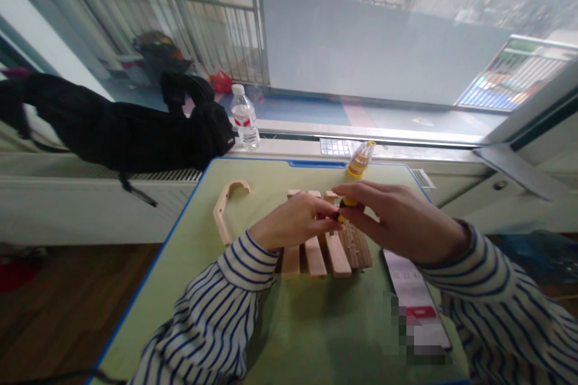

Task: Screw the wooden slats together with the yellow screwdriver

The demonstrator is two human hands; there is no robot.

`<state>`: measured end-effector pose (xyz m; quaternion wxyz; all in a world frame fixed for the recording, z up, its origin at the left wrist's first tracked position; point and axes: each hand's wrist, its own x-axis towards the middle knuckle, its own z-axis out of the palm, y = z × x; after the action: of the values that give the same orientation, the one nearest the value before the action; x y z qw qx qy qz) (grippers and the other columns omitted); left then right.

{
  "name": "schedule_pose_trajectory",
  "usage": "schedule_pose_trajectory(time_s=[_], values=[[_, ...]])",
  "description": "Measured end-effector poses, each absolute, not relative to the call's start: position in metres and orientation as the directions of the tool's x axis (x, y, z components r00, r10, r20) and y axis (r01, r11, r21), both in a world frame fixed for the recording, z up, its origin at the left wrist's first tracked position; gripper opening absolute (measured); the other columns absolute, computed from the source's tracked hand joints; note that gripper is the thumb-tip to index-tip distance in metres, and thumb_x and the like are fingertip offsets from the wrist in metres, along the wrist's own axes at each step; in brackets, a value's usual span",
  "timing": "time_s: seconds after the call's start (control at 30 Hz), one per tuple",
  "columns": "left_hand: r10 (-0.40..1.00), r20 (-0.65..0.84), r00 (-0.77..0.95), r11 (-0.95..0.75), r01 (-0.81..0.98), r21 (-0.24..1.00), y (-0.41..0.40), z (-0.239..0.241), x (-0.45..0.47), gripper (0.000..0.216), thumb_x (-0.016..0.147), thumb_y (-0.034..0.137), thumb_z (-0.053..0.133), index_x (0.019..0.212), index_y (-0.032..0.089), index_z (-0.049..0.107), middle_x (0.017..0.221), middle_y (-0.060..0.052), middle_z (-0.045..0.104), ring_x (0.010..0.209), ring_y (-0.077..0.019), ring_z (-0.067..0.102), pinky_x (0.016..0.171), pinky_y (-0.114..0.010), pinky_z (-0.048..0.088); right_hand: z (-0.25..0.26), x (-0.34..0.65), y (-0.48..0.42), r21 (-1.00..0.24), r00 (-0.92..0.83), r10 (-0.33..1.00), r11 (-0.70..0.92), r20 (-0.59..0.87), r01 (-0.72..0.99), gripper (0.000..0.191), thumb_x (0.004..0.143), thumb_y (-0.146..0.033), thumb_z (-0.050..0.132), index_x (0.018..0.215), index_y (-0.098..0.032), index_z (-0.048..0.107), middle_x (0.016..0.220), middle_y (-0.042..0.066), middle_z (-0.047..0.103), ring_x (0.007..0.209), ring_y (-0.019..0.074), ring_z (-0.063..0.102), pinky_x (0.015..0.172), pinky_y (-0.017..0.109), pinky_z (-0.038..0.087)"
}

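Note:
My right hand (397, 216) is closed around a small yellow-and-black screwdriver (348, 201), its fingers bent over the handle. The fingertips of my left hand (293, 219) pinch together at the tool's lower end, so its tip is hidden. Both hands are over several pale wooden slats (316, 258) lying side by side on the table. Beside the slats is a brown ridged piece (359, 246) with small bits on it, too small to name. A curved wooden piece with holes (220, 215) lies to the left of my left hand.
The green table (180, 313) has a blue edge. A phone (419, 301) lies by my right forearm. At the back stands a clear yellow-topped container (360, 159). Along the windowsill are a water bottle (245, 120) and a black bag (153, 132).

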<state>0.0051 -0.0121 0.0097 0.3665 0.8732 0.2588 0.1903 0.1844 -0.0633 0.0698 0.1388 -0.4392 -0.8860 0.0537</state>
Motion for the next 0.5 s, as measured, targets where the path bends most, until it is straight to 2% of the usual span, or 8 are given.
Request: schedule_pose_trajectory(time_s=[0.17,0.5], values=[[0.577,0.153,0.802,-0.622,0.311,0.719,-0.010,0.008,0.004,0.020,0.081,0.027,0.052,0.087,0.015,0.067,0.073,-0.001,0.062,0.066,-0.0092,0.052,0.062,-0.020,0.038,0.066,0.184,-0.060,-0.200,-0.579,0.791,0.610,0.195,0.766,0.020,0.087,-0.031,0.039,0.090,-0.021,0.056,0.095,0.003,0.064,0.084,0.0139,0.060,0.072,0.026,0.043],[0.560,0.128,0.819,-0.608,0.301,0.735,-0.010,0.005,0.002,0.020,0.086,0.027,0.047,0.093,0.017,0.063,0.076,0.001,0.060,0.070,-0.0097,0.052,0.063,-0.020,0.038,0.053,0.182,-0.063,-0.184,-0.482,0.827,0.542,0.291,0.820,0.024,0.086,-0.038,0.042,0.100,-0.022,0.054,0.085,0.001,0.065,0.067,0.0117,0.060,0.061,0.024,0.042]])
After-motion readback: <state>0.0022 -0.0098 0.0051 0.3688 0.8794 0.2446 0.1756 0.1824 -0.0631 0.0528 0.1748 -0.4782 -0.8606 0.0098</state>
